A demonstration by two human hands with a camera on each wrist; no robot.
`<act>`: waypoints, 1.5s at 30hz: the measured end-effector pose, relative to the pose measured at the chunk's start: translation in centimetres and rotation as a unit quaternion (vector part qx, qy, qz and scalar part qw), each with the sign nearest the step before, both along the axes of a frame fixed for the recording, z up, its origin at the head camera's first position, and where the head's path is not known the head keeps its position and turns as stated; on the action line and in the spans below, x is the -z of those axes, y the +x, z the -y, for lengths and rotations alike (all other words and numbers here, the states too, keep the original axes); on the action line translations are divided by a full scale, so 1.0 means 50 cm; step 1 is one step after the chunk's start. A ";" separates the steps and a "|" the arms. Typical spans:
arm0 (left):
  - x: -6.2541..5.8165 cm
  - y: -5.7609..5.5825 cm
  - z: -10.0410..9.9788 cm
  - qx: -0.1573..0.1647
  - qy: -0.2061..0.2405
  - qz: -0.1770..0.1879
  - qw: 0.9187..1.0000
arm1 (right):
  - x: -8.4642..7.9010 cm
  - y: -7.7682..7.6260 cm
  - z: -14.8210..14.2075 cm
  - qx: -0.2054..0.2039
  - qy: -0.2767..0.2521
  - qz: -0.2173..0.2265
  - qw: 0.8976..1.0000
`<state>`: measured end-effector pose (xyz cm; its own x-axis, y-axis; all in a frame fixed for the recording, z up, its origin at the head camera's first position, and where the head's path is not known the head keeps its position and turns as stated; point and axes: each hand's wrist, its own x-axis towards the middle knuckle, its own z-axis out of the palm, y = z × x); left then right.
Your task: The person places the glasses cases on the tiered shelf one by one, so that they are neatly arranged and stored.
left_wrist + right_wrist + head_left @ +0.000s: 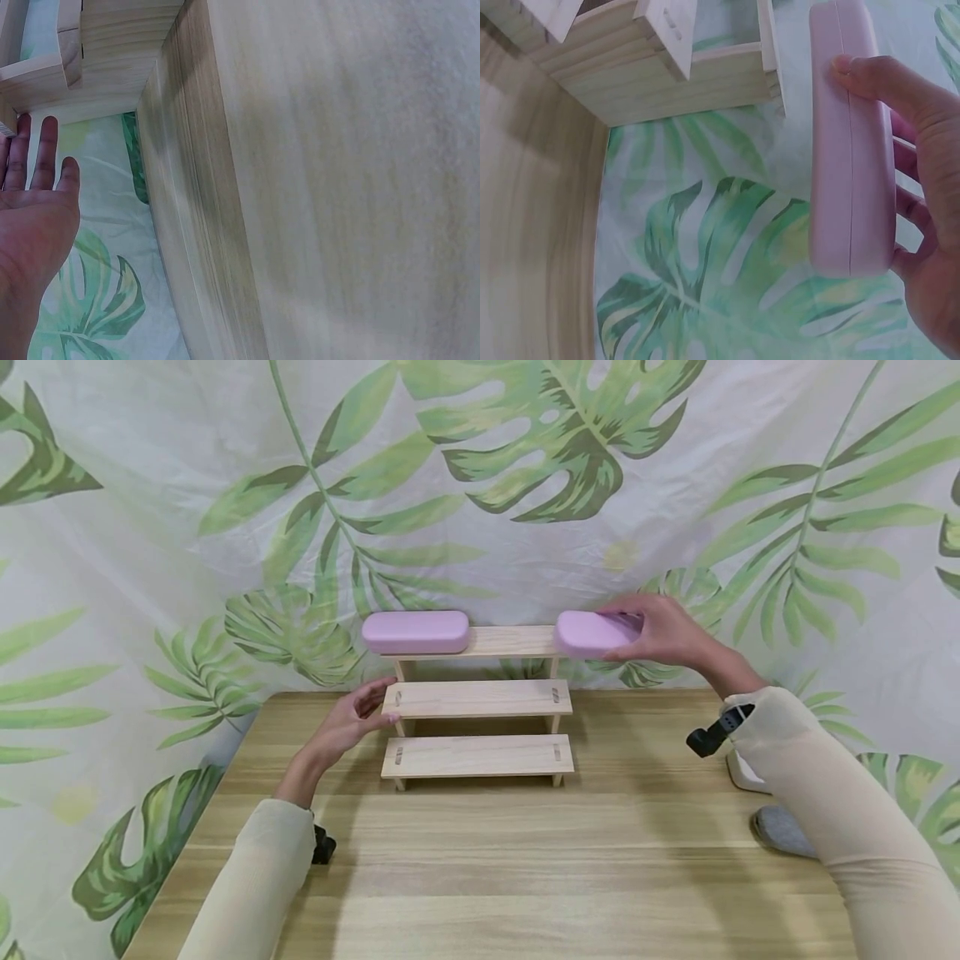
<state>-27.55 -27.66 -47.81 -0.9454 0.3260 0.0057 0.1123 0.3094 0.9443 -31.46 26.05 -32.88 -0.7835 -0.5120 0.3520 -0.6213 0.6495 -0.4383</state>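
A three-tier wooden step rack (477, 697) stands at the back of the table. One lilac glasses case (416, 632) lies on the left part of its top tier. My right hand (660, 631) grips a second lilac glasses case (588, 633) at the top tier's right end; in the right wrist view the thumb (877, 73) presses across its seam and the other fingers are behind it. At the middle tier's left end is my left hand (351, 720), its fingertips right at the wood. The left wrist view shows its fingers (46, 154) nearly straight.
Behind the table (480, 877) hangs a leaf-patterned cloth (525, 552). A grey rounded object (780, 828) and a white object (744, 774) lie on the right, partly hidden by my right sleeve. Both wrists wear black camera mounts.
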 end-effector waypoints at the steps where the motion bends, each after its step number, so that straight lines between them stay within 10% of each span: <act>1: -0.001 0.001 0.000 0.001 0.000 0.000 1.000 | 0.000 -0.002 0.003 -0.001 0.000 0.002 1.000; 45: -0.001 -0.001 -0.001 -0.003 -0.001 0.005 1.000 | -0.018 -0.060 0.122 -0.034 0.027 0.014 0.999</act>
